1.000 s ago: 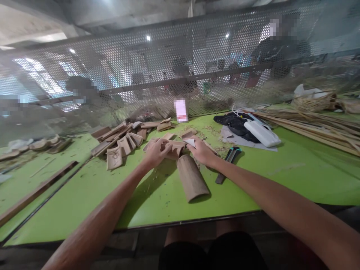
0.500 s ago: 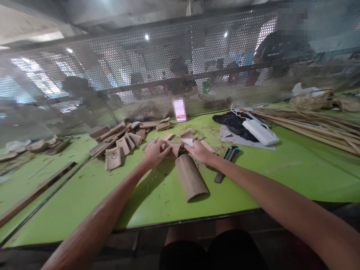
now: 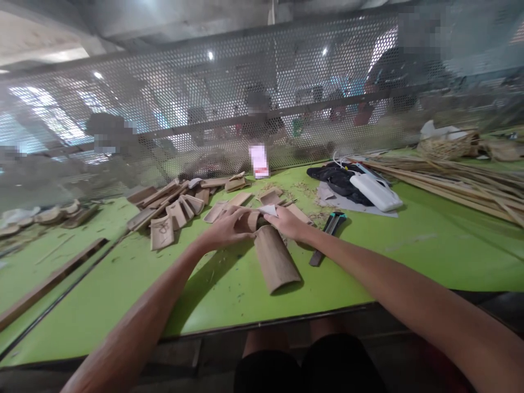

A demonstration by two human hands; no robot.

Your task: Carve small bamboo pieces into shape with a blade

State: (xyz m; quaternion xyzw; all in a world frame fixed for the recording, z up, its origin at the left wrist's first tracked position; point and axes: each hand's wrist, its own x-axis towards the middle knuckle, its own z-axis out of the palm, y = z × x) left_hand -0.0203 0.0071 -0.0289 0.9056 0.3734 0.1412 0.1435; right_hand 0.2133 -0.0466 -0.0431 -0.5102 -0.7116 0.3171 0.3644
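My left hand (image 3: 226,226) is closed around a short curved piece of bamboo (image 3: 250,219), fingers over the far side and thumb at the near edge. My right hand (image 3: 290,222) pinches a small folded white sheet (image 3: 269,209) against the bamboo's right end. Just below both hands, a larger half-round length of bamboo (image 3: 277,261) lies on the green table (image 3: 352,278) with its curved side up. The inner fingers of my right hand are partly hidden.
Several cut bamboo pieces (image 3: 176,213) are heaped at left. A utility knife (image 3: 328,237) lies right of my right hand. Farther right are a white power bank-like object (image 3: 375,192), black cloth (image 3: 335,177) and long bamboo strips (image 3: 450,183). A perforated metal screen (image 3: 184,125) stands behind.
My left hand has turned and spread its grip around the short bamboo piece, its thumb moving to the near edge. My right hand keeps the white sheet at nearly the same spot.
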